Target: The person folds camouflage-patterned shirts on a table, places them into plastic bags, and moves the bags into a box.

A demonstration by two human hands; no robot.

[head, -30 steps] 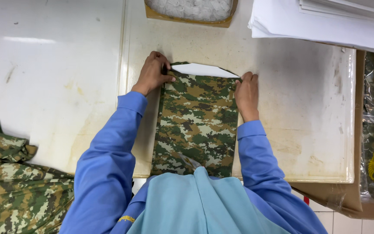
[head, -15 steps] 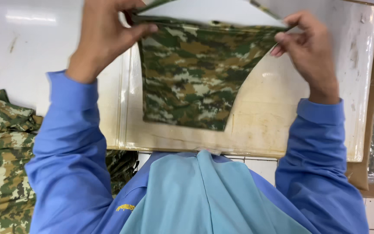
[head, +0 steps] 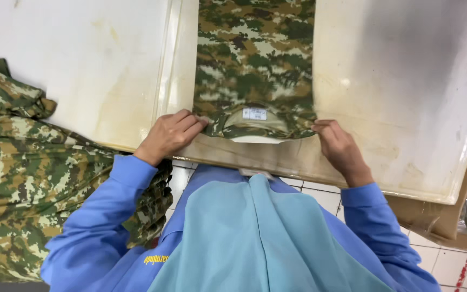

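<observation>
While the folded camouflage shirt point(head: 255, 59) lay flat along the middle of the pale folding board point(head: 395, 108), its collar end faced the person, so the neck opening and its small white label point(head: 254, 113) sat right at the board's near edge, between the two hands. The left hand point(head: 169, 135) rested on the left corner of that collar end, its grip narrow, fingers curled over the fabric edge and pressing it to the board. The right hand point(head: 339, 146) did the same at the right corner, fingertips pinching the hem there, a hold that seemed meant to keep both corners level and the fold square. Both blue sleeves reached in from below. The board lay on a white counter point(head: 71, 48), stained yellowish near the seam. A heap of similar camouflage garments point(head: 33, 178) sat to the left, partly hanging over the counter's edge, well apart from the shirt in hand. A tiled floor point(head: 460, 265) showed below.
</observation>
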